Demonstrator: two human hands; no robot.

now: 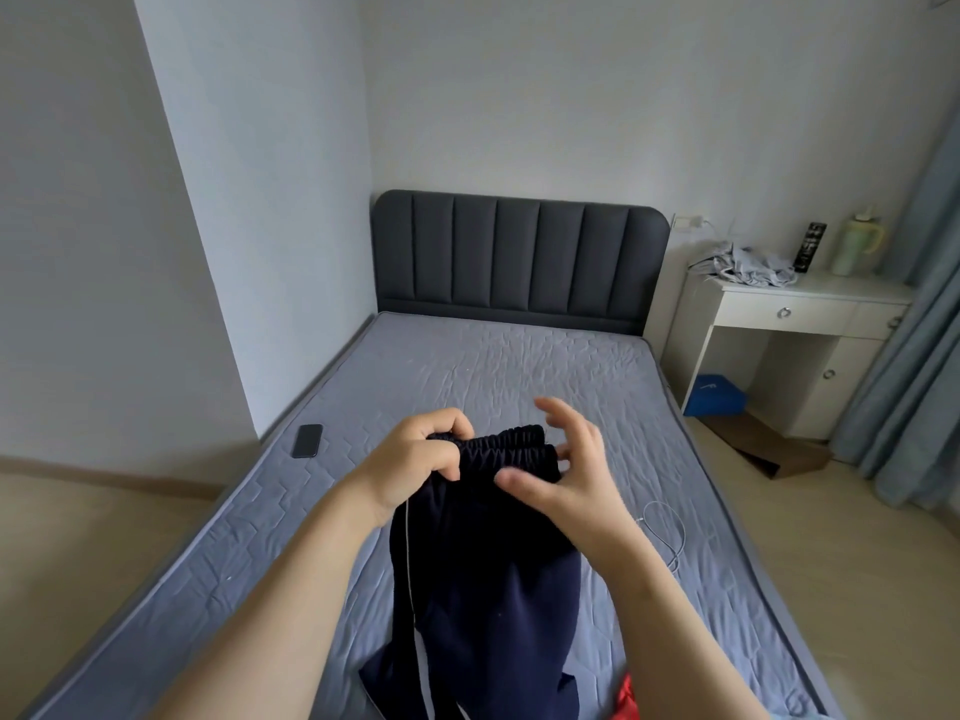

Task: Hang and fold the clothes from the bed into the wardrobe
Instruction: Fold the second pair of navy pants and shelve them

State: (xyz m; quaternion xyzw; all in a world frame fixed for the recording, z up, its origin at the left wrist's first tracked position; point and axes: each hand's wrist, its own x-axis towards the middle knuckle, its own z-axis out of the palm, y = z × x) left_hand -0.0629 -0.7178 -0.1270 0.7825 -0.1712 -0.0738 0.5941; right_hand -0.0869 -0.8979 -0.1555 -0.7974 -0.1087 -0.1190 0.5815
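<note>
I see my left hand (415, 459) at the centre of the frame, its fingers curled over and pinching the left end of the gathered elastic waistband of the navy trousers (483, 589). My right hand (566, 475) is spread, its fingers apart and loosely bent, just beside the waistband's right end with the thumb in front of the cloth. I cannot tell whether its fingertips touch the fabric. The trousers hang from the waistband down to the bed (467, 366), where the legs lie crumpled at lower centre, and a thin pale stripe runs down the side seam. A scrap of red cloth (626, 693) shows at the bottom edge, just right of the legs. The bed has a grey quilted cover and a dark padded headboard (519, 257) at upper centre. A black phone (307, 440) lies near the bed's left edge, and a thin pale cable (670, 532) loops on the cover right of my right wrist. At the right of the frame stands a white surface (810, 291) with a drawer, carrying a crumpled pale bundle (753, 267), an upright dark box (810, 246) and a pale green jug (857, 244). The box bears light lettering too small for me to read. Under the surface sits a blue box (714, 394) with a white mark I cannot make out, and a brown board (779, 444) lies on the floor before it. A grey-blue curtain (924, 304) hangs along the right edge.
</note>
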